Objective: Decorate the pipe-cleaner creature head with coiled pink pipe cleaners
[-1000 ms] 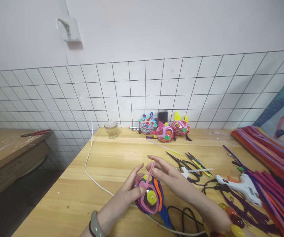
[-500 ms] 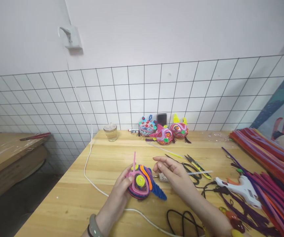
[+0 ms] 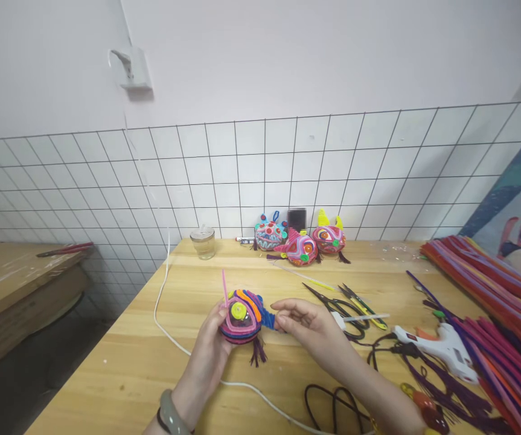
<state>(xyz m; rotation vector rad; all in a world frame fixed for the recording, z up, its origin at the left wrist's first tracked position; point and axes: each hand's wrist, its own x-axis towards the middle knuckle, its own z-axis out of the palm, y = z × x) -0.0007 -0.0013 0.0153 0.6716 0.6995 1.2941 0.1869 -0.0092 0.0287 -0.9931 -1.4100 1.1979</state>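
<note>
- Gripping the striped fish craft (image 3: 247,325) in my left hand (image 3: 208,345), over the wooden table (image 3: 106,386).
- My right hand (image 3: 312,327): fingertips pinching its blue tail (image 3: 267,319).
- Pink strip (image 3: 224,287) sticks up at its left end; dark tassel (image 3: 257,351) hangs below.
- Black scissors (image 3: 330,302), white glue gun (image 3: 453,350) right of it; three similar crafts (image 3: 303,249) near tiled wall (image 3: 251,163).

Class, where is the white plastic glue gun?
In the head view, the glue gun lies at right on the wooden table, between black-handled scissors and magenta fuzzy strips.
</note>
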